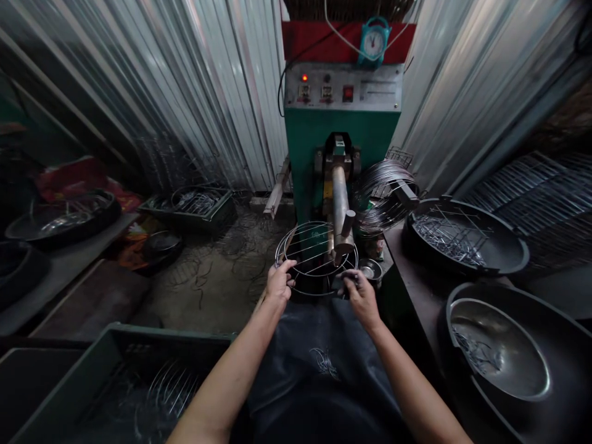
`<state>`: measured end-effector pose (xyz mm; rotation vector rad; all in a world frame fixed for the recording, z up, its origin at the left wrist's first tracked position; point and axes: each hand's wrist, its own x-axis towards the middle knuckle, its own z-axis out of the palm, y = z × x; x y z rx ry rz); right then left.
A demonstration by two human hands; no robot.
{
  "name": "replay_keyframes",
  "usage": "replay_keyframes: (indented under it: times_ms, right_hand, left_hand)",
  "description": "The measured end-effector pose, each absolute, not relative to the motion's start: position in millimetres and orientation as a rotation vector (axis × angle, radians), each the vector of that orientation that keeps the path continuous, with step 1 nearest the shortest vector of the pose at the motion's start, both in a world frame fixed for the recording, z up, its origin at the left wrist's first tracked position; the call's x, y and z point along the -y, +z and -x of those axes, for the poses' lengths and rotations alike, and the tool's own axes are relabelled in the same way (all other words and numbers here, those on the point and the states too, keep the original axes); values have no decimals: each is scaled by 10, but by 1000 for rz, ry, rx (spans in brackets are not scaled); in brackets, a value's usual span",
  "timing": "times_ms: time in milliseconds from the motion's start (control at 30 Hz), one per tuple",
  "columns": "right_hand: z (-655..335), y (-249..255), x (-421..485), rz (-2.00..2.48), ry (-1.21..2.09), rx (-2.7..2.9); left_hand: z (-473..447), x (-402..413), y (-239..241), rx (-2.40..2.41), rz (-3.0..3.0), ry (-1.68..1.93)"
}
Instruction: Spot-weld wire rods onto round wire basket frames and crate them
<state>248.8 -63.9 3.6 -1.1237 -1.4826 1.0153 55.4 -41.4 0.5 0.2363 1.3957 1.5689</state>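
Note:
A round wire rack [309,272], made of rings with parallel cross wires, is held level at the head of a green spot welding machine [300,132]. My left hand [279,281] grips its left rim between thumb and fingers. At the right rim, my right hand [359,295] is closed, its fingertips darkened and partly hidden. The machine's metal arm [341,203] comes down over the rack's right part; whether its tip touches the wires I cannot tell. Several short bent wires [325,362] lie on the dark apron [296,382] over my lap.
Coiled wire rings [382,196] hang right of the machine. Black pans [509,246] with wire pieces and a metal bowl [522,351] stand at right. A green crate [124,330] with curved wires is at lower left; another crate [217,213] stands farther back. Loose wire litters the floor [203,277].

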Motion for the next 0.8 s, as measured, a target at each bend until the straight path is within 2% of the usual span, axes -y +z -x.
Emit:
replay_keyframes:
  times_ms: [167, 400, 800]
  right_hand:
    - [-2466, -233, 623, 1225, 1044, 1610]
    - [-2454, -184, 590, 1157, 1182, 1499]
    - [-2436, -200, 498, 1134, 1111, 1540]
  left_hand:
    - [-605, 450, 41, -1391, -279, 1602]
    - [-600, 452, 66, -1388, -313, 1616]
    - [-576, 377, 67, -1446, -280, 1585]
